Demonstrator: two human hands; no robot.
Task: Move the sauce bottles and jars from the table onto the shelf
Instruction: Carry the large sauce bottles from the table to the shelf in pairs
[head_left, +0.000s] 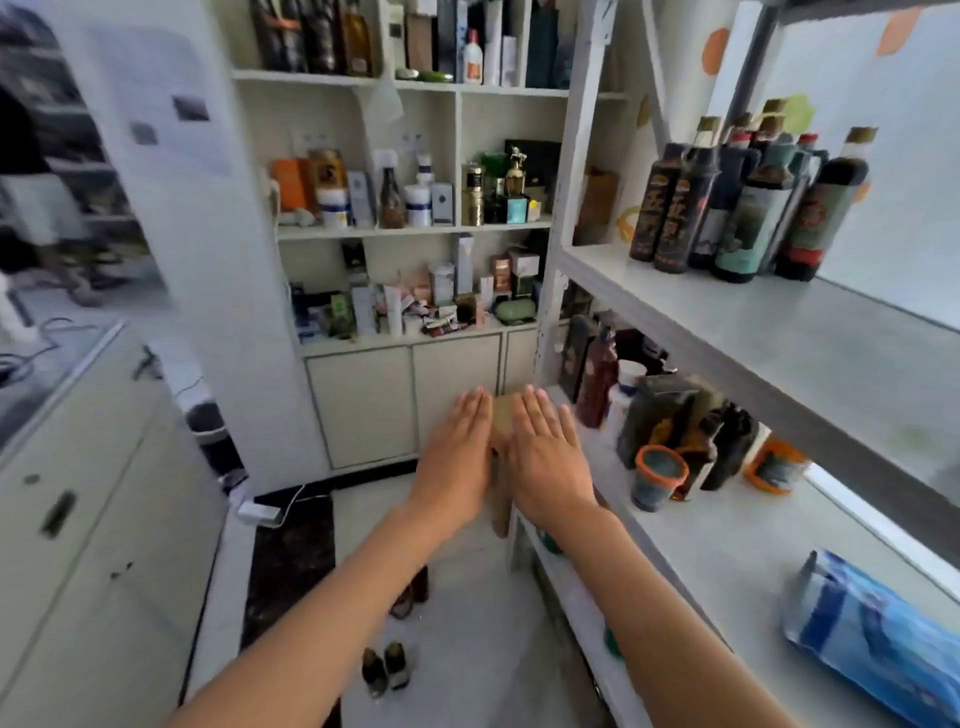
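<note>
Both hands — left (457, 457), right (545, 462) — flat, fingers spread, empty; sauce bottles (737, 208) shelved upper right.

You are looking through a single wide-angle camera worn on your head, and it is facing forward and tilting down. Your left hand (457, 457) and right hand (550, 462) are sitting near the centre, close in. The white shelf (727, 312) is running along your right edge, very near; the back cabinet (415, 228) is standing farther off, straight ahead. Edges are bowing with lens distortion.
</note>
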